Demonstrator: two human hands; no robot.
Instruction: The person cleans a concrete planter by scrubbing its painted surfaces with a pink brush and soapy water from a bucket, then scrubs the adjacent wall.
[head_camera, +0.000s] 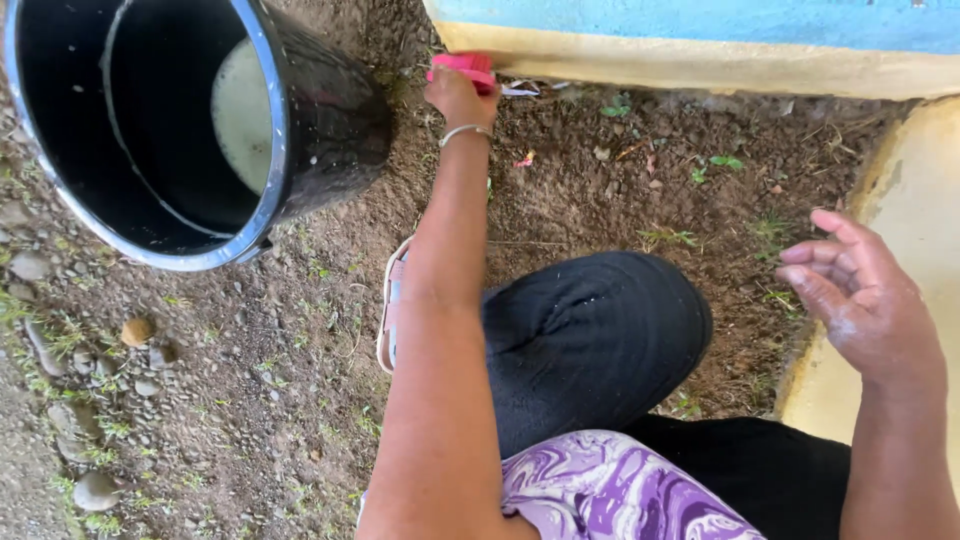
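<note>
Dirt everywhere here — bare ground (250, 400) with pebbles and bits of grass, and a person crouched over it, black trousers (590, 335) and a purple swirly top (610, 490) at the near edge.

The left hand (458, 97) is stretched out to the far side, and its fingers (440, 88) are curled over a pink brush (464, 68). The brush sits right at the foot of the wall (700, 40), the one with a blue face and a yellowish base, and its long side runs left to right along that base. Only the top edge of it shows past the hand, so I can't tell if it's pressed to the ground or lifted a touch. There's a thin bracelet (466, 131) on that wrist.

The right hand (860, 295) is well apart from all that — it hangs empty over on the right, near the yellow kerb (920, 190), fingers loosely spread, and looks wet.

A black bucket (330, 110) stands just left of the brush hand, with some pale cloudy water in the bottom. So the left hand is the one on the brush, bucket close beside it.
</note>
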